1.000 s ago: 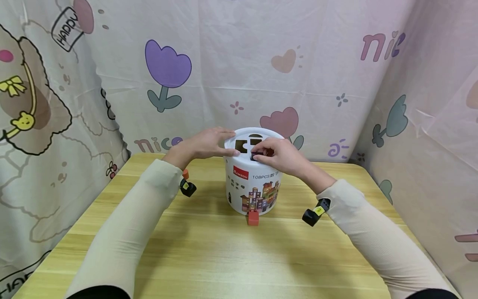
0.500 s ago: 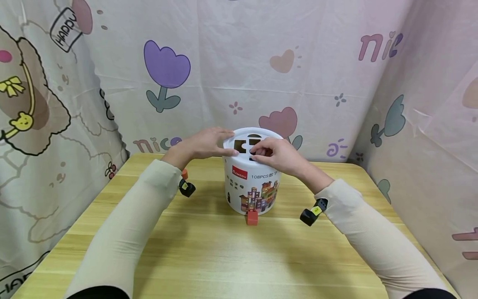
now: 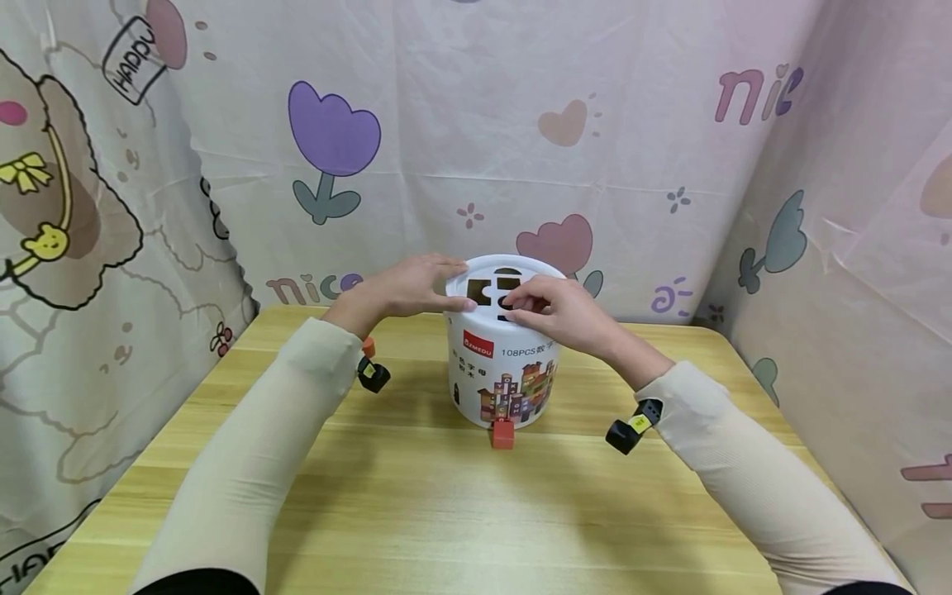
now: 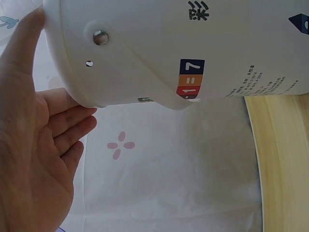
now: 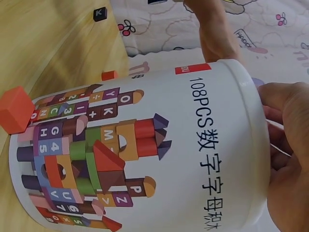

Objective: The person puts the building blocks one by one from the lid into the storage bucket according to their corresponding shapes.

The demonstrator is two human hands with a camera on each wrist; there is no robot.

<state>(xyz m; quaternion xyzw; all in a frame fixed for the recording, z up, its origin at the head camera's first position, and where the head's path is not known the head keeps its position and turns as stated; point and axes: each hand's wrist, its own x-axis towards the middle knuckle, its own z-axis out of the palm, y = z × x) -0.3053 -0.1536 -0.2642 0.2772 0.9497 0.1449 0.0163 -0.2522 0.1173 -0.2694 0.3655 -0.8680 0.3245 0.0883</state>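
On the table, a red block sits just before the bucket, the right hand bending over its lid, any grip hidden from me, the left hand loosely spread along its rim, seemingly steadying it.

Curtained booth, printed cloth on three sides of a table.

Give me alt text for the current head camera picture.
A person's left hand touches the lid of a white tub; the right hand is at its openings. The tub stands on a wooden table, a red block in front.
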